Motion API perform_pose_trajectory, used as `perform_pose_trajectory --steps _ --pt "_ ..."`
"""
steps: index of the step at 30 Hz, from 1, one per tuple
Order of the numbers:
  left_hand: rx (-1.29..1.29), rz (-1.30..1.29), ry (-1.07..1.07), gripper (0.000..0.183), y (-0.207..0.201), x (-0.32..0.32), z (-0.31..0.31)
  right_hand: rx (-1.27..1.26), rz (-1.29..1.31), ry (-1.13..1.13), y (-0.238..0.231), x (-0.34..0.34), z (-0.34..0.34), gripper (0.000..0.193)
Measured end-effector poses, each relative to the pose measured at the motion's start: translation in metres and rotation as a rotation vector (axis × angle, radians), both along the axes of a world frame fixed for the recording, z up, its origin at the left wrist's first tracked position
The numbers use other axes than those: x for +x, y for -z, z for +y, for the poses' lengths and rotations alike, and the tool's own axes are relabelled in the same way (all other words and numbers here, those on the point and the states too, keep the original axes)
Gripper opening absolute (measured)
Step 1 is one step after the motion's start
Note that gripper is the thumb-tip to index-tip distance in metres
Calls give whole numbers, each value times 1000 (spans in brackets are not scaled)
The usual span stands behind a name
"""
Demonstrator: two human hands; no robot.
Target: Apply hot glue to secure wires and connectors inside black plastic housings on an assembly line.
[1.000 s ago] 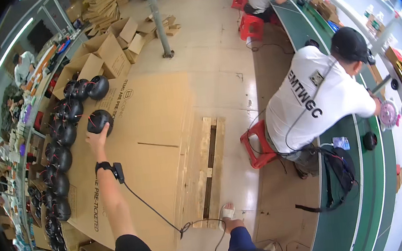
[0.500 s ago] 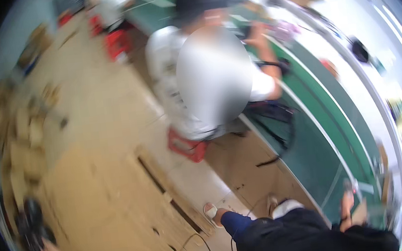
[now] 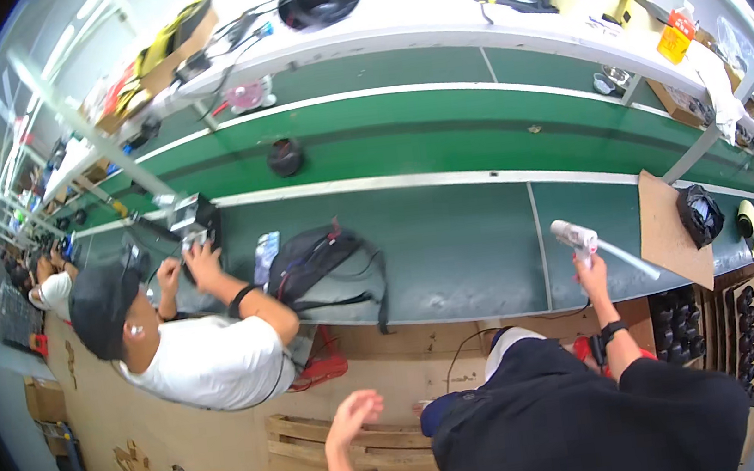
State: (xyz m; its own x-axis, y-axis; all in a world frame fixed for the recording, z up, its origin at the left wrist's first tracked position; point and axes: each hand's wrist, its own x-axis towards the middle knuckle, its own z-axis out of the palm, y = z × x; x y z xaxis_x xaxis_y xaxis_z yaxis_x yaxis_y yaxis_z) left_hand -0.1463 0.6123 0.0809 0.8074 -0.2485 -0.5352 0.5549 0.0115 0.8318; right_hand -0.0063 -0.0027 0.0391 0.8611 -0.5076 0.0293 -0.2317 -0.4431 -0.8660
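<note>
My right hand point(image 3: 592, 274) is closed round the handle of a white hot glue gun point(image 3: 574, 236), held over the near edge of the green workbench point(image 3: 454, 255). A long pale glue stick point(image 3: 629, 261) sticks out behind it, angled down to the right. My left hand point(image 3: 357, 416) hangs in the air above the floor, below the bench edge. Its fingers are loosely bent and apart, with nothing in them. Between my hands and a co-worker, a black backpack point(image 3: 319, 261) lies on the bench.
To the left a co-worker point(image 3: 205, 357) in a white shirt handles a black device point(image 3: 195, 221). A cardboard sheet point(image 3: 669, 230) and a black bag point(image 3: 699, 215) lie at the right of the bench. Above runs a white shelf point(image 3: 428, 34). A wooden pallet point(image 3: 354, 438) is on the floor.
The view has swung round to face the bench, so the co-worker now appears at the left. My left hand has come away from black items. The glue gun stays in my right hand.
</note>
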Motion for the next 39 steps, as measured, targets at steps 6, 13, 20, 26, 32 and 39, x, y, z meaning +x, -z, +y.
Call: perform_pose_trajectory --steps 6,13,20,26,32,39 --pt "-42 48 21 26 4 263 -130 421 38 -16 -14 18 -23 21" --pt "192 -147 -44 31 -52 527 -162 531 90 54 -48 28 -37 25" --pt "719 -159 -321 37 29 659 -18 630 -46 364 -79 5 -39 39" --pt "878 -332 -162 43 113 702 32 623 -241 657 -114 -16 -22 41" --pt "1313 -678 -184 12 123 685 21 652 -263 729 -104 -20 -18 36" --pt "586 -962 609 17 16 501 -208 931 -407 484 -91 -22 -37 44"
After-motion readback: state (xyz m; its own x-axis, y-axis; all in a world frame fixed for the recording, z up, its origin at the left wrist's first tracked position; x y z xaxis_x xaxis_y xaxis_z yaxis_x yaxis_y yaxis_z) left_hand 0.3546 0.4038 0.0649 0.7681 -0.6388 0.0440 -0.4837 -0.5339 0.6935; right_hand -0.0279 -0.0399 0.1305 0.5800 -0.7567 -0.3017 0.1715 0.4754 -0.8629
